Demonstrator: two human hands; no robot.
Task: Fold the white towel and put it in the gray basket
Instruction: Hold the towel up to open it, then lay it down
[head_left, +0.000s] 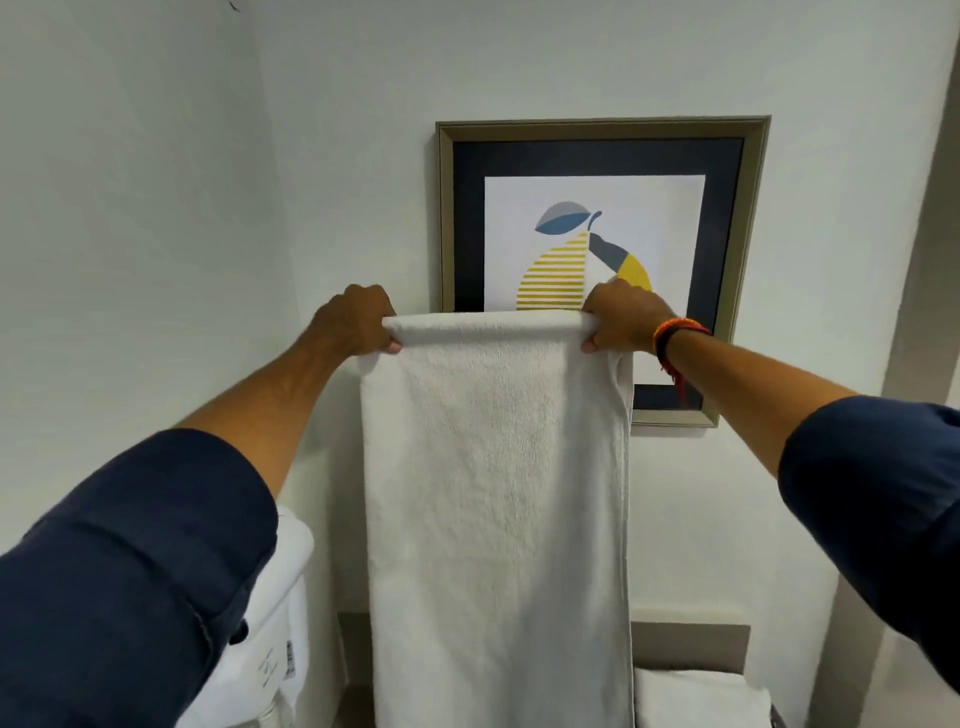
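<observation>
White towel (496, 493) is hanging full length in front of the wall, its folded top edge stretched level between both hands. Left hand (358, 325) and right hand (621, 319) are each gripping a top corner, arms reaching out and raised. Framed picture (602, 208) is sitting just behind; folded white cloth (701, 699) is lying below right.

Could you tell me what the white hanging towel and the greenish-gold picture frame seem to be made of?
White hanging towel: likely cotton terry, matte; its surface is nubby and it drapes softly. Greenish-gold picture frame: possibly painted wood or moulded plastic, satin sheen, with stepped profile ridges; the picture cannot settle which.
</observation>
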